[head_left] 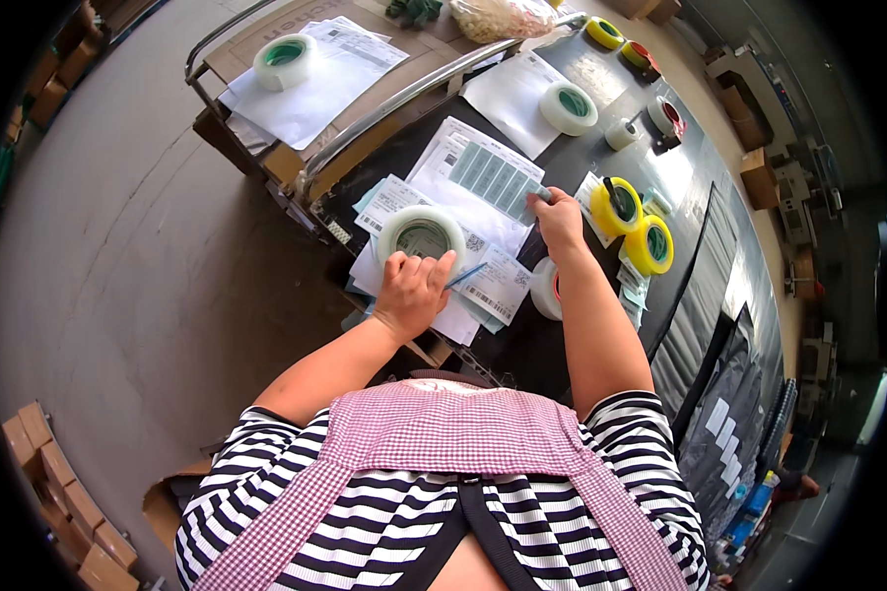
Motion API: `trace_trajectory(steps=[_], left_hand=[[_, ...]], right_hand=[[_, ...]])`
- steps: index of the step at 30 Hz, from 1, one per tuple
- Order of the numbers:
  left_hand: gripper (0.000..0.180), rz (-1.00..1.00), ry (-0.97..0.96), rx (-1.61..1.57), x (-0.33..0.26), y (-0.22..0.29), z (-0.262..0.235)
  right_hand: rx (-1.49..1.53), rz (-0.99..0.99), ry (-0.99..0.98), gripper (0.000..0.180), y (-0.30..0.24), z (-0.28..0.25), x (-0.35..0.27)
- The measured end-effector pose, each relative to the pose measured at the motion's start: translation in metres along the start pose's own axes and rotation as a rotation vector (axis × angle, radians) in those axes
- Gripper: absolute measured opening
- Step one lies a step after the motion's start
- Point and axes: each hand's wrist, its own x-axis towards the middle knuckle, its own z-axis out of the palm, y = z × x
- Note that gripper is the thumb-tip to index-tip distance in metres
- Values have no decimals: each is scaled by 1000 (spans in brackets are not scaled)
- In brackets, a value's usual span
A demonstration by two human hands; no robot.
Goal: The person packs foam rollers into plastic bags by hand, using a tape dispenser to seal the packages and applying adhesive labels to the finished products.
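Observation:
My left hand is curled at the near rim of a wide roll of clear tape, which lies on printed papers. A thin blue pen sticks out to the right from its closed fingers. Further right, my right hand pinches the edge of a sheet of pale blue-green labels. Beneath that sheet lies a white printed page. Barcoded slips spread around the roll, some overlapping. Another tape roll is partly hidden behind my right forearm.
Yellow tape rolls stand right of my right hand, with a black marker on one. Another clear roll sits on paper further back. A metal-railed cart adjoins the black table on the left, carrying papers and tape.

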Motion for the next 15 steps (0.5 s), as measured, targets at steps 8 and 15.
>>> trace_trajectory(steps=[8, 15], left_hand=[[68, -27, -105, 4, 10, 4, -7], [68, -87, -149, 9, 11, 13, -12]], right_hand=[[128, 116, -299, 17, -54, -32, -22], [324, 180, -453, 17, -43, -29, -23]])
